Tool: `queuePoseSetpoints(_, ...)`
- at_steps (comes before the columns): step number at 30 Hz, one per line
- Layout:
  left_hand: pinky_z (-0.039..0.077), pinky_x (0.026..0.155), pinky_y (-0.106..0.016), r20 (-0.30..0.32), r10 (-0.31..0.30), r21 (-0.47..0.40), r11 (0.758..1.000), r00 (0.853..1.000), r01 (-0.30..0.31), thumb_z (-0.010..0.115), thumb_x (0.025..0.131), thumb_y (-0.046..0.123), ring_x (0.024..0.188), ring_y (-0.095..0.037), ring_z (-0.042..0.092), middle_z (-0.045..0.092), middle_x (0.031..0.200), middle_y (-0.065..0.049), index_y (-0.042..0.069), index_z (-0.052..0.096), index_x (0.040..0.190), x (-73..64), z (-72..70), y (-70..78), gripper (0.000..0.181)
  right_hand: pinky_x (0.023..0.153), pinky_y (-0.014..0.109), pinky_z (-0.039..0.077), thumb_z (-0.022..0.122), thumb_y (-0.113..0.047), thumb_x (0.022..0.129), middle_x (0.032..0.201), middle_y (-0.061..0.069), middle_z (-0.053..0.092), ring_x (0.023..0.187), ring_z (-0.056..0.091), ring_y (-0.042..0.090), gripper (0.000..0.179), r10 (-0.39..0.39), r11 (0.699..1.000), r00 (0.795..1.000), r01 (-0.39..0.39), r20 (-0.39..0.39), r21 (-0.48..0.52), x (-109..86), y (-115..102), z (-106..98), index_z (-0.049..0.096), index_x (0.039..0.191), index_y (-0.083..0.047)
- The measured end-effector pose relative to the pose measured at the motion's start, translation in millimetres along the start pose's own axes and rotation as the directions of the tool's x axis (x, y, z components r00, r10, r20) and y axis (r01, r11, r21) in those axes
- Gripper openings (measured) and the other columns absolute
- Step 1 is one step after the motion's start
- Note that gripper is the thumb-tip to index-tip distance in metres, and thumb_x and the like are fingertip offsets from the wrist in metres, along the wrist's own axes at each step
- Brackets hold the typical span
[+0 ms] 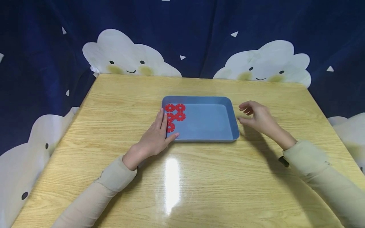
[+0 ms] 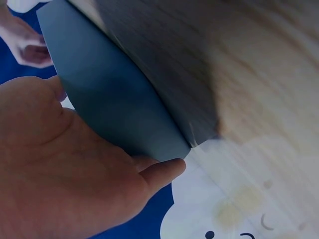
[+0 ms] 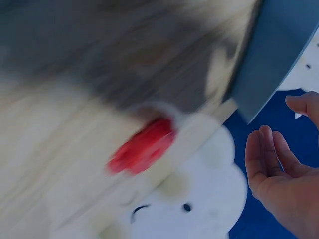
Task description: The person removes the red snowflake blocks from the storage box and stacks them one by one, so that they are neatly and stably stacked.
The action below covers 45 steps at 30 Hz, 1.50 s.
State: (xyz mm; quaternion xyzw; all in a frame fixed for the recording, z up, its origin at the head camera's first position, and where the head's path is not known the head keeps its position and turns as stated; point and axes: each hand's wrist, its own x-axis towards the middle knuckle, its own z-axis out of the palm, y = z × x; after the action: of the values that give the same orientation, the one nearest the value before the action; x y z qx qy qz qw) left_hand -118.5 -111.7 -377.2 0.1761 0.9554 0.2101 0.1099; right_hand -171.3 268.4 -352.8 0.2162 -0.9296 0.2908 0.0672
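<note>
A blue rectangular tray (image 1: pixel 209 136) lies on the table. Several red notched flower-shaped discs (image 1: pixel 180 108) lie in its left end, some partly behind my left hand (image 1: pixel 154 136). That hand rests against the tray's left side, fingers straight along the edge and thumb at the near rim; the left wrist view has it touching the tray's outer wall (image 2: pixel 107 74). Just off the tray's right side is my right hand (image 1: pixel 258 117), fingers loosely bent, nothing between them. A blurred red piece (image 3: pixel 143 148) shows beyond the tray in the right wrist view; whether it touches the table cannot be told.
The tray stands on a light wood table (image 1: pixel 128 95). Behind and around the table hangs a dark blue cloth (image 1: pixel 199 31) with white clouds. A bright reflection lies on the wood in front of the tray.
</note>
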Motion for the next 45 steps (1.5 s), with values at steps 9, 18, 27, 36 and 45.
queuePoseSetpoints(9,0.017,0.117,-0.044,0.002,0.005,0.014,1.000,1.000,-0.005,0.050,0.098,0.052,0.148,-0.034,-0.005,-0.015,0.161,-0.018,-0.004,0.001,0.154,0.9,1.0,-0.4,0.093,0.079,0.047,0.052,0.079,-0.002,0.078,0.100,0.022,0.066,0.089,0.064,0.036,0.037,-0.087,0.994,0.995,0.084,0.050,0.064,40.6,-39,38,0.062,0.110,0.008)
queuePoseSetpoints(18,0.018,0.117,-0.044,0.005,-0.003,0.012,1.000,1.000,0.003,0.051,0.098,0.051,0.149,-0.034,-0.004,-0.014,0.162,-0.018,-0.004,0.001,0.155,1.0,0.8,0.1,0.094,0.080,0.042,0.053,0.081,-0.007,0.078,0.102,0.017,0.066,0.090,0.065,0.032,0.039,-0.116,0.991,0.986,0.106,0.120,0.086,65.8,-72,77,0.063,0.111,0.007)
queuePoseSetpoints(27,0.018,0.116,-0.045,0.009,-0.002,0.019,1.000,1.000,0.002,0.051,0.098,0.052,0.148,-0.034,-0.004,-0.015,0.161,-0.018,-0.005,0.002,0.154,0.3,-0.6,-0.1,0.093,0.083,0.039,0.053,0.081,-0.010,0.080,0.107,0.018,0.065,0.095,0.062,0.030,0.041,-0.084,0.996,0.974,0.075,0.208,0.052,77.7,-96,109,0.062,0.113,0.007)
queuePoseSetpoints(36,0.016,0.117,-0.044,0.013,-0.001,0.033,0.999,1.000,0.001,0.047,0.098,0.054,0.148,-0.033,-0.005,-0.016,0.161,-0.018,-0.005,0.002,0.154,0.6,0.2,-0.6,0.093,0.083,0.038,0.049,0.079,-0.013,0.081,0.101,0.017,0.064,0.091,0.056,0.026,0.038,-0.076,0.995,0.976,0.086,0.206,-0.040,83.5,-101,134,0.063,0.109,0.007)
queuePoseSetpoints(45,0.016,0.117,-0.044,0.014,0.000,0.041,0.999,1.000,-0.001,0.045,0.099,0.055,0.148,-0.032,-0.006,-0.017,0.161,-0.018,-0.005,0.002,0.154,0.7,0.4,-0.9,0.092,0.087,0.038,0.047,0.080,-0.015,0.081,0.100,0.016,0.064,0.092,0.055,0.027,0.040,-0.075,0.993,0.980,0.091,0.184,-0.081,88.6,-104,141,0.063,0.109,0.007)
